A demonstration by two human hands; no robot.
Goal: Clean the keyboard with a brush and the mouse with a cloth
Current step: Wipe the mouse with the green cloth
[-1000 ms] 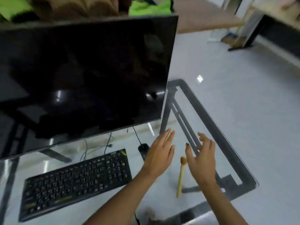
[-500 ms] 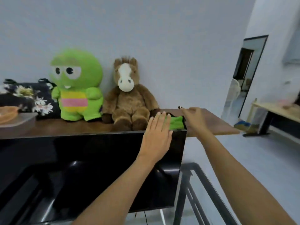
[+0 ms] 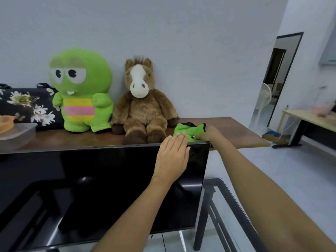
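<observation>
The right hand [image 3: 209, 135] reaches over the top right corner of the monitor [image 3: 101, 188] and has its fingers curled into the near right edge of the green cloth [image 3: 189, 130], pinching it where it lies on the wooden shelf [image 3: 240, 135] behind the screen. The cloth is bunched, with a dark trim showing along its far edge. Just left of that grip the left hand [image 3: 172, 155] hovers flat, fingers straight and together, holding nothing; its fingertips overlap the cloth's near left part in view, and whether they touch it cannot be told. Its palm lies in front of the monitor's top edge.

Left of the grip, just beside the cloth, a brown plush horse [image 3: 141, 102] sits upright against the wall. Further left stands a green plush figure [image 3: 81, 91], touching the horse's side. Beyond that lies a black flowered bag [image 3: 27, 106], closed as far as can be seen. At the far left a clear plastic tub [image 3: 18, 135] sits on the shelf, and an orange dish [image 3: 5, 123] rests at its top; what else the tub holds cannot be made out.

Below and right of the grip is the dark frame of a glass table [image 3: 234, 202]. Keyboard, mouse and brush are out of view.
</observation>
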